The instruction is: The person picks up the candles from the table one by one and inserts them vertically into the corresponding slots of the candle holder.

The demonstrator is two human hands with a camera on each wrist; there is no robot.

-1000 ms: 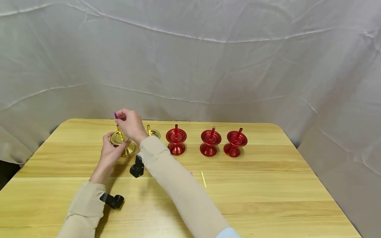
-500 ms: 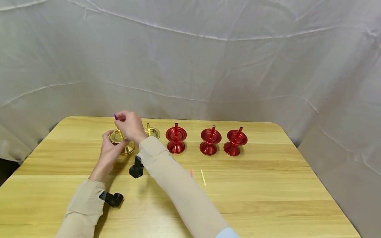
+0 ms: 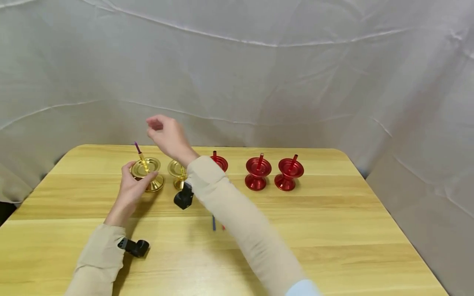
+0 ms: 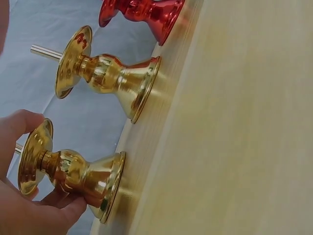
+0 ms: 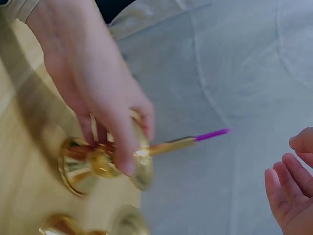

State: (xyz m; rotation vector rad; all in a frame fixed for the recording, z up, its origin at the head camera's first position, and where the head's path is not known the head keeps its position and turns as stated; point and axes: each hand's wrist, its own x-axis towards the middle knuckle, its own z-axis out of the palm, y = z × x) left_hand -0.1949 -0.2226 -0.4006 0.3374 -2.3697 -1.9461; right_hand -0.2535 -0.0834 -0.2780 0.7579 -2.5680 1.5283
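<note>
At the far left of the table stands a gold candle holder [image 3: 154,183], and my left hand [image 3: 132,187] grips it round its waist and dish. A thin purple candle [image 5: 212,134] sticks up out of the holder's tube, its lower part hidden inside. My right hand [image 3: 169,137] is raised above and to the right of that candle, fingers loosely bent, holding nothing. Just right of the gripped holder is a second gold candle holder [image 4: 105,73], its tube bare, partly covered by the right wrist's black camera in the head view.
Right of the gold ones are red candle holders [image 3: 258,167], one partly behind my right sleeve. A blue candle [image 3: 214,223] and a bit of a red candle [image 3: 224,227] lie on the wooden table [image 3: 333,246] near my forearm. A pale curtain [image 3: 237,82] hangs behind.
My right hand has let go of the purple candle and moved up and to the right. The candle now stands in the gold holder's tube; my left hand keeps its grip.
</note>
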